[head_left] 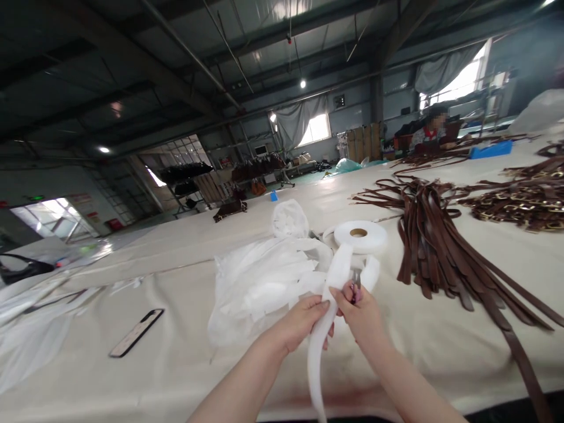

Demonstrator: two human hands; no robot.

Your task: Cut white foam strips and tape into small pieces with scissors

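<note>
A long white strip (pixel 318 346) of thin, soft material runs between my hands and hangs over the table's front edge. My left hand (pixel 307 317) pinches it between thumb and fingers. Just to the right, my right hand (pixel 356 308) grips the strip too, and in its fingers sits a small cutting tool with purple handles (pixel 356 288), probably thread snips, partly hidden. Behind the hands lies a white roll (pixel 361 236) with a brown core. Left of the strip, a clear plastic bag (pixel 259 282) holds white pieces.
Brown leather straps (pixel 434 235) are heaped on the right, with buckled straps (pixel 520 200) beyond. A phone (pixel 137 333) lies on the left of the cloth-covered table (pixel 176 376). A blue holder (pixel 491 150) stands far right, near a seated person (pixel 429 138).
</note>
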